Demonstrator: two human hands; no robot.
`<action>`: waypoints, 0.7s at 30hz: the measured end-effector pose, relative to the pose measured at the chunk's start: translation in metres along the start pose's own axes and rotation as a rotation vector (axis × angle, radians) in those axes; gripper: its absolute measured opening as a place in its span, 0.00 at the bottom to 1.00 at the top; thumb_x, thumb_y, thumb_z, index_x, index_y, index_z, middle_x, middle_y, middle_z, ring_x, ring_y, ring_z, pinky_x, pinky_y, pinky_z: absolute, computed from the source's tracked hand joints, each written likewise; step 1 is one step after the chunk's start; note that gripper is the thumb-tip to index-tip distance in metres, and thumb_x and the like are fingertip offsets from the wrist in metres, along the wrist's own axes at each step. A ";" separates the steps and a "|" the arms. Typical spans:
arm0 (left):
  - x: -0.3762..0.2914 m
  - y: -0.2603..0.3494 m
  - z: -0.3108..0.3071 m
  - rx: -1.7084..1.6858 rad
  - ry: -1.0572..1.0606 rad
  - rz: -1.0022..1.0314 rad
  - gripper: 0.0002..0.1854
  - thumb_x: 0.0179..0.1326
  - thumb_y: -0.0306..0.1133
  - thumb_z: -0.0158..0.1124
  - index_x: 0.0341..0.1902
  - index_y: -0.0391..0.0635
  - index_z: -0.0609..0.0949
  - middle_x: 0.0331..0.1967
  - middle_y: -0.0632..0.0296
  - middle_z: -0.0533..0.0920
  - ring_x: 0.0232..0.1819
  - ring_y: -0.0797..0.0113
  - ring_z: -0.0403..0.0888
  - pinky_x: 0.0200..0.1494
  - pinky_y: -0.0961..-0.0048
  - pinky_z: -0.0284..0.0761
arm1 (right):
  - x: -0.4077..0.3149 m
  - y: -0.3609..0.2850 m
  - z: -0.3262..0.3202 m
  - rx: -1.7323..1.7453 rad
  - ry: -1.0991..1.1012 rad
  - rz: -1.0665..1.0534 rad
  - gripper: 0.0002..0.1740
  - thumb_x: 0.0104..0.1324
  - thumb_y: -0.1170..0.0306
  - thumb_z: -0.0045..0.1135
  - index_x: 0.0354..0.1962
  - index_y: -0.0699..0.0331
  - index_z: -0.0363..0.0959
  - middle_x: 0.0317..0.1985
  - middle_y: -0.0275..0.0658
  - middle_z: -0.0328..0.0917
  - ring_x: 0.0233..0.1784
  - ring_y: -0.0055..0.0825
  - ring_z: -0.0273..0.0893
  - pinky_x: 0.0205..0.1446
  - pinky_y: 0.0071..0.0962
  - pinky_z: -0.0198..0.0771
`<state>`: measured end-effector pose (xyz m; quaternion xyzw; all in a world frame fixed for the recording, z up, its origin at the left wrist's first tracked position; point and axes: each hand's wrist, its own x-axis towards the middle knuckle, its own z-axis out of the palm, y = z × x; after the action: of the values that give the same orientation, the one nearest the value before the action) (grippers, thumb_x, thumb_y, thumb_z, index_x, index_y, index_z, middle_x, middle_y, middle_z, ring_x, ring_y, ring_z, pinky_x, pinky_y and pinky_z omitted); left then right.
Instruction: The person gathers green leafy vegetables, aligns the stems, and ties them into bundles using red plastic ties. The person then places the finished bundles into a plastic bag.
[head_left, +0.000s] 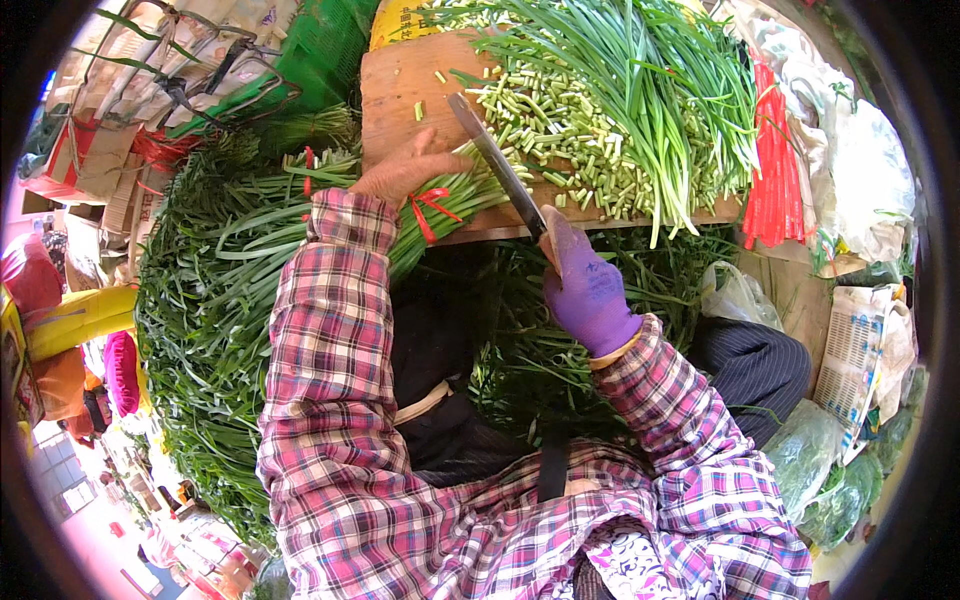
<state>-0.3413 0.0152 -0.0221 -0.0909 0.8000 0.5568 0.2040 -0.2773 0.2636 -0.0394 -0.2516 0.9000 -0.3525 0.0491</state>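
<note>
My bare left hand (409, 166) lies over a bunch of garlic chives (444, 214) near the board's left front edge, its fingers across the stems. A red tie (430, 206) binds the bunch, whose leaves hang off the board toward my lap. In a purple glove, my right hand (589, 289) grips the handle of a long knife (499, 161). The blade slants up and left, close beside the stem ends of the bunch. Many short cut stem pieces (570, 124) cover the wooden board (412, 71) to the right of the blade.
Loose long chives (660, 97) are heaped at the board's far right. Red ties (772, 161) hang from its right end. A big pile of chives (210, 315) rises at my left, below a green crate (326, 52). Plastic bags (870, 172) and a white basket (847, 352) stand right.
</note>
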 end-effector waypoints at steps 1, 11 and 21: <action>0.000 -0.001 -0.001 -0.007 0.089 -0.136 0.45 0.46 0.42 0.70 0.65 0.33 0.60 0.62 0.47 0.67 0.56 0.61 0.71 0.52 0.64 0.71 | 0.000 0.000 -0.001 0.001 0.004 -0.022 0.37 0.55 0.78 0.47 0.63 0.56 0.50 0.44 0.52 0.71 0.36 0.51 0.74 0.35 0.44 0.70; 0.002 -0.012 0.048 1.001 0.329 -0.026 0.33 0.34 0.43 0.75 0.45 0.43 0.72 0.41 0.50 0.77 0.46 0.48 0.75 0.47 0.57 0.74 | -0.007 -0.009 -0.010 0.027 0.124 -0.058 0.34 0.53 0.78 0.49 0.60 0.57 0.57 0.44 0.48 0.73 0.36 0.48 0.75 0.34 0.41 0.72; 0.004 -0.014 0.046 1.024 0.329 0.028 0.31 0.37 0.46 0.72 0.46 0.45 0.75 0.41 0.52 0.76 0.45 0.50 0.75 0.46 0.58 0.74 | -0.016 -0.013 -0.019 0.037 0.082 -0.033 0.29 0.56 0.76 0.50 0.58 0.60 0.60 0.43 0.47 0.74 0.36 0.46 0.76 0.34 0.39 0.72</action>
<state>-0.3292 0.0532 -0.0499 -0.0549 0.9918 0.0766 0.0869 -0.2635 0.2749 -0.0181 -0.2508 0.8902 -0.3802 0.0108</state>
